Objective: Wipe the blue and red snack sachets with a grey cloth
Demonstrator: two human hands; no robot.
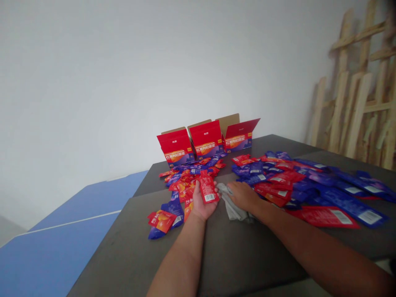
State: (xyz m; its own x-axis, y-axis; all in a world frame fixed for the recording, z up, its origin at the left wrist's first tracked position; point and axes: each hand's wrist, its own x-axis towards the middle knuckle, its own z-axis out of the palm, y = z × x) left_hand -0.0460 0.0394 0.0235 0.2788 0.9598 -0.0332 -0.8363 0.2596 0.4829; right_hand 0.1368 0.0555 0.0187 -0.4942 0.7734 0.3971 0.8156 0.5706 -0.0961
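Observation:
A red sachet (pixel 207 186) with a white barcode lies in my left hand (pixel 201 207), its fingers curled round the edges. My right hand (pixel 243 195) is closed on a grey cloth (pixel 232 208), close beside the sachet; part of the cloth hangs down to the dark table (pixel 229 255). I cannot tell whether the cloth touches the sachet. Left of my left hand, a red sachet (pixel 162 220) rests across a blue sachet (pixel 157 233). More red and blue sachets (pixel 185 181) lie in a loose heap just beyond my left hand.
Three open red cartons (pixel 175 156) stand in a row at the back of the table. To the right spreads a large pile of red and blue sachets (pixel 284 177). A blue table (pixel 89 210) adjoins on the left. Wooden frames (pixel 355 99) lean at the right wall.

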